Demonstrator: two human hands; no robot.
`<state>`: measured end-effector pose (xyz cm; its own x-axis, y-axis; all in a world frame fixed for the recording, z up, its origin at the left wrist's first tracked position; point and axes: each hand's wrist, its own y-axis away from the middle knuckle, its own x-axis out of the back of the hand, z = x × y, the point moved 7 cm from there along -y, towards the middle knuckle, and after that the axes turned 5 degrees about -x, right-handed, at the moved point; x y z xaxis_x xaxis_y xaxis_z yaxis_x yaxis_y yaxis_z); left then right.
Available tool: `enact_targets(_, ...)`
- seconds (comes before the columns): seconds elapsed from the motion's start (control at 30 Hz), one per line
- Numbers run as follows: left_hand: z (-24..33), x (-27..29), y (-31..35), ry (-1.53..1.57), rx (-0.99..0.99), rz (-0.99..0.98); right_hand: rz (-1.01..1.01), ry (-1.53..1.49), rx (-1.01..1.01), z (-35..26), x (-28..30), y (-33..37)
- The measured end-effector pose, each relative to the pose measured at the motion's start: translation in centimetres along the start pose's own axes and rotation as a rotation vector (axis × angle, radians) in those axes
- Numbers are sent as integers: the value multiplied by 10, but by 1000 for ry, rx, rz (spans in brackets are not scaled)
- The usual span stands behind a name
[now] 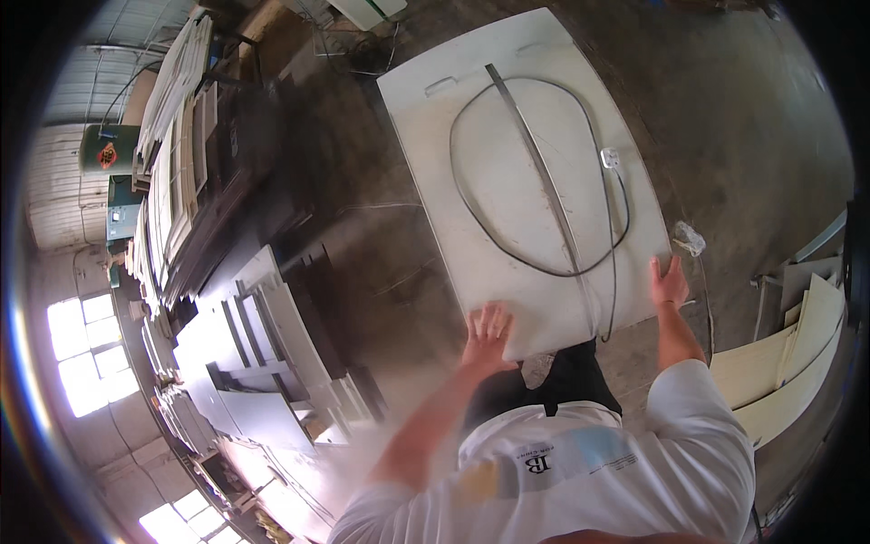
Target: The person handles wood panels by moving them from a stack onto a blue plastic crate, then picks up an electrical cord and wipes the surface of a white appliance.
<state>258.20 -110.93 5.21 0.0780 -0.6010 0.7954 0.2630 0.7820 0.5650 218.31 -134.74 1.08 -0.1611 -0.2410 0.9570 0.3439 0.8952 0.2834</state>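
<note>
A large white panel (526, 299) with two slot-like recesses near its far end lies in front of me. My left hand (489, 337) grips its near left corner, with the fingers over the top and the thumb by the near edge. At the near right corner, my right hand (669, 285) holds the side edge. On the panel rests a long narrow metal strip (535, 154), running lengthwise. A dark cable (456, 170) lies looped around and across it, ending in a white plug-like piece (611, 159) near the right edge.
Stacked boards (181, 172) line the left side. Nearer, more panels and dark strips (249, 340) are piled up. Cream boards (770, 354) lean at the right. A crumpled clear plastic piece (690, 238) lies on the concrete floor (725, 136) beside the panel.
</note>
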Motion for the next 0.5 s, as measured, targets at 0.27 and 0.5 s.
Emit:
enact_targets(0.27, -21, -20, -10, -1, -117, -3, 83, 77, -8, 22, -25, 5)
enact_targets(0.5, -36, -19, -16, -80, -147, 2, 17, 56, -53, 8, -27, -3)
